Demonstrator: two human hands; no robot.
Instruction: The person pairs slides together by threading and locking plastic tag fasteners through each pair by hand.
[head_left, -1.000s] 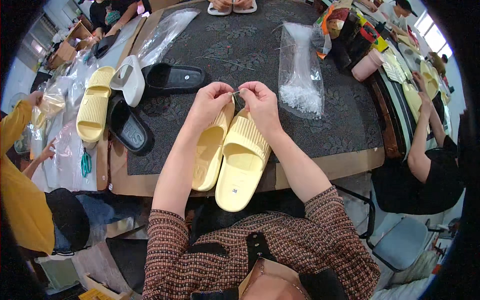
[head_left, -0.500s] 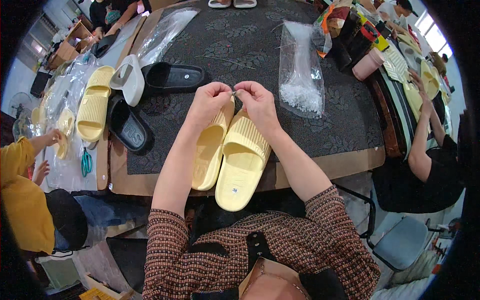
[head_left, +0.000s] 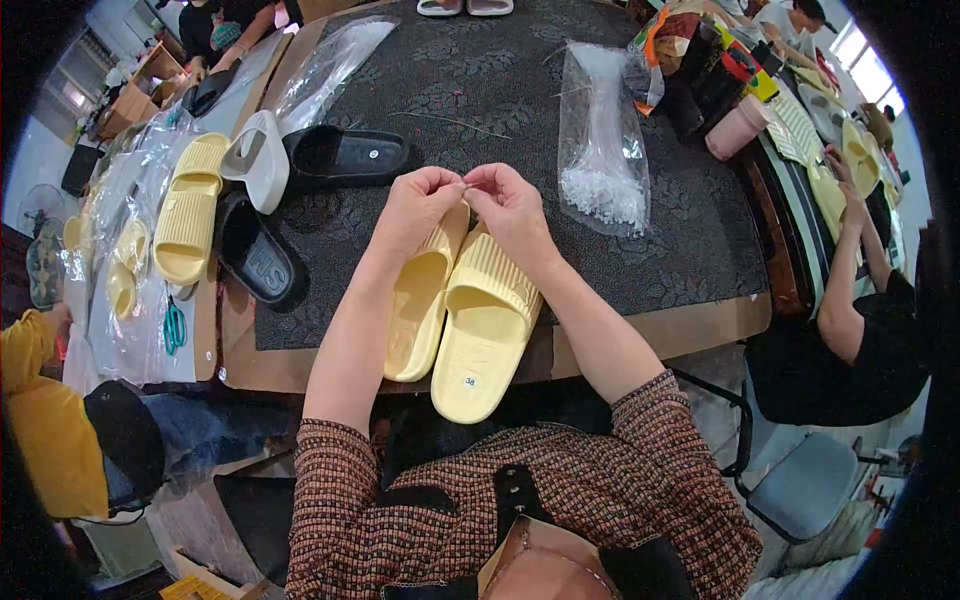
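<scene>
A pair of pale yellow slide sandals lies side by side in front of me, toes pointing away: the left slide (head_left: 414, 310) and the right slide (head_left: 480, 345), whose heel overhangs the table's near edge. My left hand (head_left: 422, 205) and my right hand (head_left: 508, 215) meet just past the toes, thumbs and forefingers pinched tip to tip. Whatever sits in the pinch is too small and covered to make out. Beyond my right hand lies a clear plastic bag (head_left: 602, 140) with long white strands and small white bits at its near end.
To the left lie black slides (head_left: 350, 156), a white slide (head_left: 256, 165), another yellow slide (head_left: 190, 210) and green-handled scissors (head_left: 175, 326). A pink cup (head_left: 738, 128) stands at right. People work at both side tables. A grey chair (head_left: 803, 487) stands lower right.
My fingertips have shifted slightly and closed tighter together. At left, the person in yellow has drawn their hands back from the small yellow slide, which has turned. My slides stay put.
</scene>
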